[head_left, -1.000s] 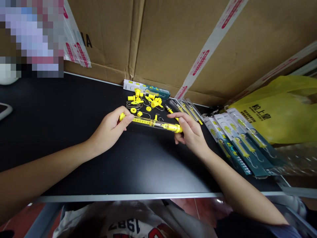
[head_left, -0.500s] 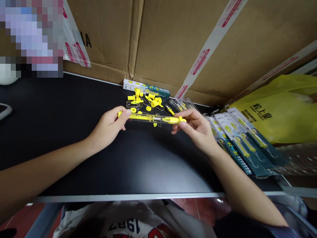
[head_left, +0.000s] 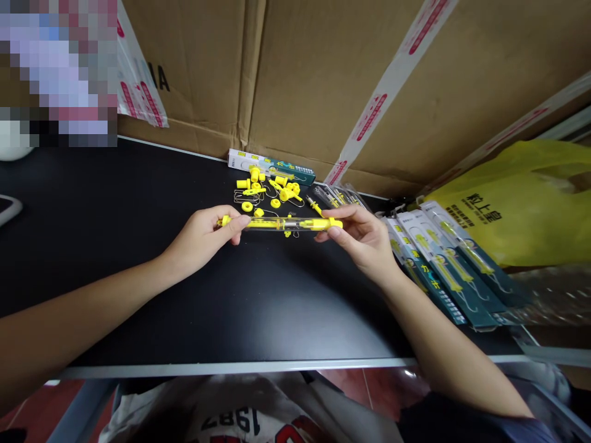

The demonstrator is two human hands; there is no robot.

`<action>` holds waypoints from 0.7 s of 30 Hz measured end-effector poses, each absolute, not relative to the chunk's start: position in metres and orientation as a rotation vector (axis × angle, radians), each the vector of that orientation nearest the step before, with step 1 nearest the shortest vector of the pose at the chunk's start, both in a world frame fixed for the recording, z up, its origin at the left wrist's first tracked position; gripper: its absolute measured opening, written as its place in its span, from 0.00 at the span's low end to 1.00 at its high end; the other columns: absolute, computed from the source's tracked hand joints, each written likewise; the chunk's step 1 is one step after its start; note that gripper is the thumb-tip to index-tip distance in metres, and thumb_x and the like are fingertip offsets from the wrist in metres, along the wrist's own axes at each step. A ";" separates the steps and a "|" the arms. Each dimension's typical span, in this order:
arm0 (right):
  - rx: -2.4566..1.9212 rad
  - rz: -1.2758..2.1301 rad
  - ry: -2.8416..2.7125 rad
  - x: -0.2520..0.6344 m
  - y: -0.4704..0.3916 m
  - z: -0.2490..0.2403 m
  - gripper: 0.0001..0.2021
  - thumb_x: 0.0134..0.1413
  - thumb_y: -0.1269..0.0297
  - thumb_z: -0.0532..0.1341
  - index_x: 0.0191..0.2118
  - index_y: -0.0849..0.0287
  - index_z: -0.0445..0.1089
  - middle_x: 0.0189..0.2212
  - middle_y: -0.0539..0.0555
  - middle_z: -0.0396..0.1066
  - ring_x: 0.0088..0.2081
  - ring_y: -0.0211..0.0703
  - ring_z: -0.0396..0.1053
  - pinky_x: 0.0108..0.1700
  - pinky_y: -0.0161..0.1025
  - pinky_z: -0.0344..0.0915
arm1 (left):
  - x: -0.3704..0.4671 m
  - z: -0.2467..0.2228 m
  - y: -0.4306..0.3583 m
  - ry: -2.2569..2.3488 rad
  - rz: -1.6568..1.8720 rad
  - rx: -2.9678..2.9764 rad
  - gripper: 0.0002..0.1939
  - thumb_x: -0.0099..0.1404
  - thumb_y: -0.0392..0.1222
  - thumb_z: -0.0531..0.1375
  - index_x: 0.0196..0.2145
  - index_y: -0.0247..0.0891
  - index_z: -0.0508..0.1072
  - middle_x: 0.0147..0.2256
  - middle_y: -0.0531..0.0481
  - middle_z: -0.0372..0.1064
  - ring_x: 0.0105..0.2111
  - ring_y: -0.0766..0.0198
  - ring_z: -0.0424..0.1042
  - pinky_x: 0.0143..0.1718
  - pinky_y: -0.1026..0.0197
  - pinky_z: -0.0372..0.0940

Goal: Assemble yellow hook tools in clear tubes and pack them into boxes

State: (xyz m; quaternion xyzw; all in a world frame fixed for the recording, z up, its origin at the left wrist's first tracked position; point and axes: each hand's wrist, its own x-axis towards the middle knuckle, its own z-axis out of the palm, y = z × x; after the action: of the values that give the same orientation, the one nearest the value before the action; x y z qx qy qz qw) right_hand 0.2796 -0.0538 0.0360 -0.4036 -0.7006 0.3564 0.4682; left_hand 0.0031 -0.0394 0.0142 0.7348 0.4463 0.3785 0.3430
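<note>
Between my two hands a spring scale (head_left: 292, 224), a clear tube with yellow parts inside and yellow ends, lies nearly level above the black table. My left hand (head_left: 210, 231) is closed round its left end, thumb along the tube. The right end is pinched by my right hand (head_left: 357, 234) between thumb and fingers. Just beyond the tube are loose yellow plastic parts (head_left: 289, 192), among them a yellow ring (head_left: 247, 207), and wire hooks (head_left: 244, 195). Part of this pile is hidden behind the tube and my fingers.
A spring scale box (head_left: 272, 166) lies at the back against a large carton (head_left: 332, 80). Clear tubes (head_left: 344, 195) lie behind my right hand. Several boxed spring scales (head_left: 443, 264) and a yellow plastic bag (head_left: 484, 209) are at the right. The table's front edge (head_left: 240, 367) runs near my body.
My left hand has slid or turned slightly, so its thumb reaches further along the tube. The spring scale now lies more level, its right end a little higher. Both hands keep hold.
</note>
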 end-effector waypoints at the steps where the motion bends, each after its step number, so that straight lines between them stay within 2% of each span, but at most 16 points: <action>1: -0.986 0.892 -1.696 0.281 -0.053 0.035 0.13 0.52 0.58 0.65 0.42 0.57 0.71 0.30 0.51 0.73 0.30 0.39 0.73 0.38 0.40 0.74 | 0.003 0.014 -0.040 1.159 0.969 1.936 0.19 0.65 0.52 0.54 0.24 0.37 0.70 0.24 0.54 0.67 0.25 0.67 0.63 0.29 0.65 0.57; 6: -0.941 0.955 -1.577 0.284 -0.049 0.033 0.12 0.54 0.61 0.64 0.44 0.55 0.71 0.36 0.51 0.72 0.31 0.37 0.74 0.38 0.40 0.76 | 0.007 0.015 -0.045 1.045 0.843 2.131 0.14 0.61 0.53 0.60 0.30 0.39 0.75 0.33 0.52 0.70 0.34 0.63 0.68 0.38 0.62 0.60; 11: -0.937 0.951 -1.550 0.280 -0.051 0.033 0.12 0.53 0.61 0.65 0.43 0.55 0.70 0.33 0.50 0.71 0.31 0.37 0.73 0.36 0.39 0.76 | 0.014 0.012 -0.052 0.986 0.679 2.349 0.12 0.61 0.50 0.61 0.37 0.41 0.76 0.34 0.50 0.67 0.36 0.61 0.67 0.39 0.59 0.61; 14: -0.934 0.944 -1.547 0.278 -0.055 0.034 0.12 0.52 0.61 0.65 0.43 0.55 0.70 0.33 0.50 0.72 0.29 0.37 0.73 0.35 0.39 0.76 | 0.017 0.012 -0.056 0.970 0.651 2.356 0.13 0.62 0.47 0.60 0.43 0.41 0.73 0.35 0.50 0.67 0.37 0.61 0.67 0.41 0.58 0.62; 16: -0.917 0.923 -1.541 0.277 -0.056 0.037 0.12 0.52 0.62 0.66 0.43 0.55 0.70 0.34 0.50 0.71 0.29 0.37 0.73 0.36 0.38 0.76 | 0.020 0.014 -0.059 0.957 0.654 2.332 0.18 0.62 0.45 0.60 0.50 0.42 0.69 0.37 0.50 0.67 0.38 0.61 0.68 0.43 0.58 0.63; 21: -0.918 0.866 -1.561 0.274 -0.053 0.045 0.12 0.51 0.60 0.66 0.41 0.56 0.69 0.34 0.50 0.70 0.31 0.38 0.73 0.35 0.38 0.75 | 0.039 0.027 -0.050 0.856 0.705 2.267 0.24 0.64 0.48 0.58 0.57 0.46 0.61 0.47 0.47 0.68 0.42 0.60 0.70 0.45 0.55 0.65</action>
State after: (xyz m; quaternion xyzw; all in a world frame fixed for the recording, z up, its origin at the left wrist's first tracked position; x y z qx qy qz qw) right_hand 0.2743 -0.0526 0.0452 -0.3857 -0.6559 0.3640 0.5371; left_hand 0.0390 -0.0501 0.0268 0.8556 0.3233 0.2662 0.3042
